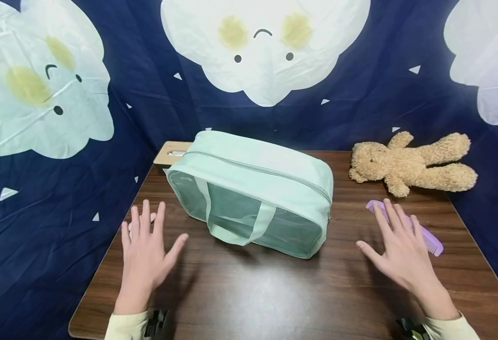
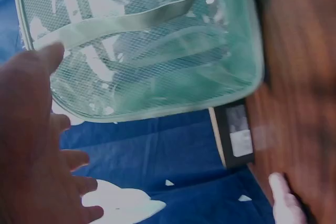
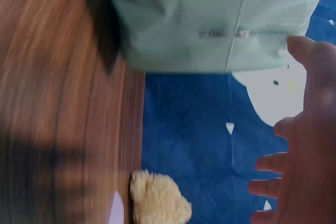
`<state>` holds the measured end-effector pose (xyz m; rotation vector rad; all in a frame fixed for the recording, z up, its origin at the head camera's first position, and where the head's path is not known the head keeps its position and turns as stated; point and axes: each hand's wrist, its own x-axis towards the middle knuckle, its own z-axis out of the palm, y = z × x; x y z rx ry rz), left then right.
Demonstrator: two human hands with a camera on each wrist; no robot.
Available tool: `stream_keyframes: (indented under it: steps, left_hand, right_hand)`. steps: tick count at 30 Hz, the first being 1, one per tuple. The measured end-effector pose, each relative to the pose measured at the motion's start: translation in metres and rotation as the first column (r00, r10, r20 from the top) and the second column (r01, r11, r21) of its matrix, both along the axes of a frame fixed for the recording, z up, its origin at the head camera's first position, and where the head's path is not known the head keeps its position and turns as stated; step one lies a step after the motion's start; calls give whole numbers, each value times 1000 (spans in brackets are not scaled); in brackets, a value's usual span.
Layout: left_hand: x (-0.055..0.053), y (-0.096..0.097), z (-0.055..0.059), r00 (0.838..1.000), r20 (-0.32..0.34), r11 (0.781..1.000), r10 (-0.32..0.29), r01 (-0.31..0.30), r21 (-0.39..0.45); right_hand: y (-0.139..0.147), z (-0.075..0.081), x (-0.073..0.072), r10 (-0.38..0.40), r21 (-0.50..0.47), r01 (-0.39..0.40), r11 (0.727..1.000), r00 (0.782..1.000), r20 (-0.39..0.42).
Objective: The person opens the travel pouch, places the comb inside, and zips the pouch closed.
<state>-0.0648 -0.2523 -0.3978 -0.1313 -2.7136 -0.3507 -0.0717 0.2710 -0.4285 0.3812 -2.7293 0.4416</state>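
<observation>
A mint green zip bag (image 1: 249, 189) with clear mesh-backed panels and a strap handle (image 1: 232, 236) stands in the middle of the table. To its left my left hand (image 1: 144, 255) hovers with fingers spread, holding nothing; a small pink object (image 1: 153, 217) is mostly hidden behind those fingers. On the other side my right hand (image 1: 401, 255) is likewise spread and holds nothing. It partly covers a purple comb (image 1: 432, 242) in the head view. The right wrist view shows the bag's end with a zipper pull (image 3: 242, 33), and the thumb appears near it.
A tan teddy bear (image 1: 410, 165) lies at the table's back right. Behind the bag, at the back left, is a wooden box (image 1: 168, 153) with a slot on top. Dark blue cloth (image 1: 147, 85) with white clouds hangs around the brown table (image 1: 249, 293).
</observation>
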Motion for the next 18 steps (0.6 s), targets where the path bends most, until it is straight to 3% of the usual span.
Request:
stream_keyframes:
  steps: [3,7,10,13,14,16,18]
  left_hand:
    - [-15,4,9,991,-126,998,-39,46,52]
    - [-36,13,22,951,-290,986,-109,139,87]
    - [-50,20,32,928,-340,976,-150,194,99]
    - [-61,25,40,921,-350,968,-174,225,110]
    - [-64,26,42,920,-347,966,-183,234,112]
    - [-70,28,44,918,-342,962,-198,249,111]
    - [-74,29,45,919,-333,960,-211,259,109]
  right_hand:
    - [-10,4,-5,69,-126,-62,990,996,52]
    - [-23,5,-12,163,-312,-124,942,981,101]
    - [-30,3,-17,220,-408,-165,898,971,93]
    - [-35,-1,-23,258,-474,-195,859,963,71]
    - [-37,-2,-24,282,-513,-209,833,957,69]
    - [-40,-4,-27,353,-619,-237,749,933,70]
    - [-44,-5,-30,452,-742,-260,618,890,65]
